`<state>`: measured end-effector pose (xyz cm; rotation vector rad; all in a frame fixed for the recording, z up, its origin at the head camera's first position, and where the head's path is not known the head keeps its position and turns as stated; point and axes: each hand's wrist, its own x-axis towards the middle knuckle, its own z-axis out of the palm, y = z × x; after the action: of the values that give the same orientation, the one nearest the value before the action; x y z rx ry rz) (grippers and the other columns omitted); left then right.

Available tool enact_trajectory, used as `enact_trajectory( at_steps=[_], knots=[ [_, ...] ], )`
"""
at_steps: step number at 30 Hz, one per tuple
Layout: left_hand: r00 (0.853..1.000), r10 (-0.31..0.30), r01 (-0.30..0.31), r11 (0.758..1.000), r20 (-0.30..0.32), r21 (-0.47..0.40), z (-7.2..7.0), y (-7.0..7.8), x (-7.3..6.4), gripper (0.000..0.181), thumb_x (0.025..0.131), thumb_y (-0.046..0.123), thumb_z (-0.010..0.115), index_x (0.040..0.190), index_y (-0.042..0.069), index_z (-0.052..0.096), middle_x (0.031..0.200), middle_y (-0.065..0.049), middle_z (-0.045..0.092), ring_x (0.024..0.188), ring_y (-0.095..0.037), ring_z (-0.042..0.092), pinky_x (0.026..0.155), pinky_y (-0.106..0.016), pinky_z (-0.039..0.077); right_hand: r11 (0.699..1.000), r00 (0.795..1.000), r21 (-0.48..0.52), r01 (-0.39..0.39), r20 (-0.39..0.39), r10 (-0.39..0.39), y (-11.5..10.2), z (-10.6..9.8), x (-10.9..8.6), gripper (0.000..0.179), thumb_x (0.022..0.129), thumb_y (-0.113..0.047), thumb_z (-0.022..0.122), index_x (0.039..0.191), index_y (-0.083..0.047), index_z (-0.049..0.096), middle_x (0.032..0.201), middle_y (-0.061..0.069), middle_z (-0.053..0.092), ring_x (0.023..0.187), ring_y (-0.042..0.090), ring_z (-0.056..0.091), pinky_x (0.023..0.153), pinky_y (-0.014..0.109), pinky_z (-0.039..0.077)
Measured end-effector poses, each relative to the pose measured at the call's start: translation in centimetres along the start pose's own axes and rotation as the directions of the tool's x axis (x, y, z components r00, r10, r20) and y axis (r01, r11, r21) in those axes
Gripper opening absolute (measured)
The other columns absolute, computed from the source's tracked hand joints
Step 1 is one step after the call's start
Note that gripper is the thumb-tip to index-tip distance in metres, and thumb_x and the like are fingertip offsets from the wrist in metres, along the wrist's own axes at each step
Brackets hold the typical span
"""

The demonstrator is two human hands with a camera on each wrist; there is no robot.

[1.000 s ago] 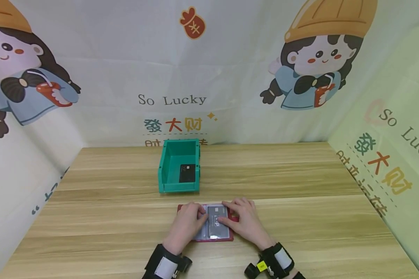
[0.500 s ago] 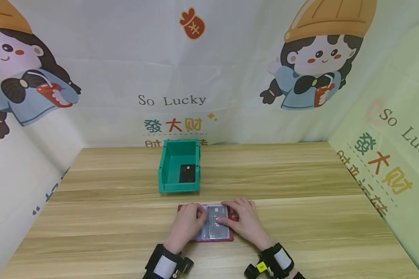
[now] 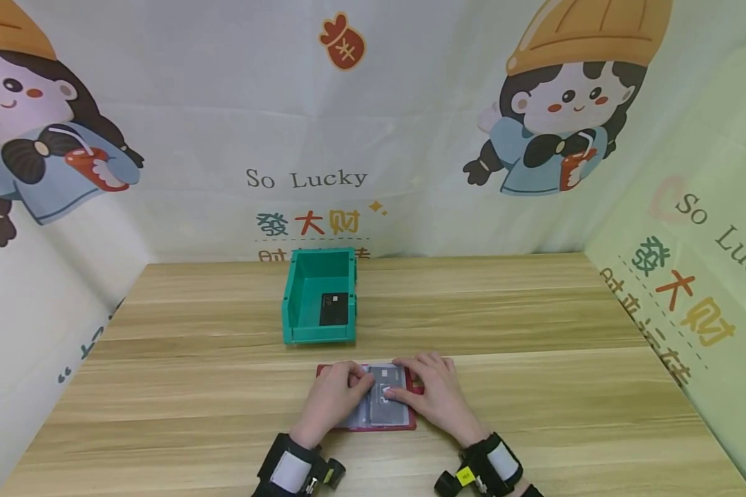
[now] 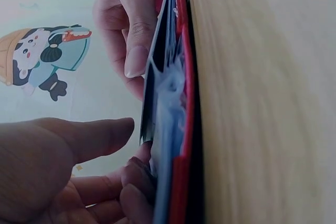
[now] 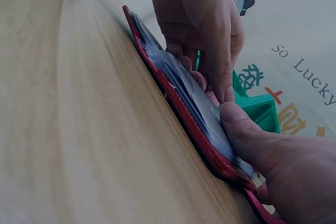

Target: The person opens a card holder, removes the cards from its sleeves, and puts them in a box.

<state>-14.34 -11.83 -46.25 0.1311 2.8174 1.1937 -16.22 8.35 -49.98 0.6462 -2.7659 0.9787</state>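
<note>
Card (image 3: 388, 413) under your right hand (image 3: 440, 393), thumb (image 3: 400, 394) and fingers (image 3: 410, 364) apart, needed gentle pressing; I couldn't tell if your left hand (image 3: 333, 395) pinched anything.

Left wrist (image 3: 309, 435): slanting up and inward from the bottom edge of the head view.
Left hand (image 3: 336, 392): back uppermost, fingers (image 4: 137, 199) curled in toward the palm.
Left thumb (image 4: 100, 136): nearly straight, aimed at the other hand, its tip apart from the curled fingertips.
Right wrist (image 3: 471, 429): slanting up and inward, mirroring the left.
Right hand (image 3: 440, 393): back uppermost, in a pinching grip, thumb on top and fingertips tucked beneath.
Right thumb (image 5: 244, 125): reaching inward, pad pressed down.
Right index finger (image 3: 412, 364): bent, stretched inward above the thumb.
Spacing: hands side by side, thumb tips near each other.
</note>
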Motion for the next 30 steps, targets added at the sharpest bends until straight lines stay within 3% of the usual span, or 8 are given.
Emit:
enact_trajectory(
  at_steps=[13,30],
  knots=[
    [0.999,-0.013,0.013,1.0,0.03,0.0,0.03,-0.13,0.03,0.024,0.096,0.025,0.066,0.077,0.01,0.071,0.059,0.007,0.043,0.054,-0.008,0.042,0.05,-0.021,0.026,1.0,1.0,-0.014,-0.004,-0.003,0.004,0.0,0.09,-0.04,0.047,0.08,-0.041,0.082,0.119,-0.017,0.072,0.09,-0.006,0.062,0.093,0.014,0.049,0.087,0.037,0.03],
    [1.0,0.001,-0.001,1.0,0.025,0.007,0.08,-0.32,0.12,0.024,0.095,0.025,0.069,0.078,0.009,0.069,0.061,0.006,0.044,0.056,-0.01,0.042,0.051,-0.021,0.026,0.999,0.999,-0.045,0.007,0.033,-0.006,-0.05,-0.09,0.01,0.051,0.081,-0.04,0.081,0.125,-0.015,0.072,0.083,-0.009,0.052,0.088,0.012,0.044,0.086,0.036,0.027]
  ],
)
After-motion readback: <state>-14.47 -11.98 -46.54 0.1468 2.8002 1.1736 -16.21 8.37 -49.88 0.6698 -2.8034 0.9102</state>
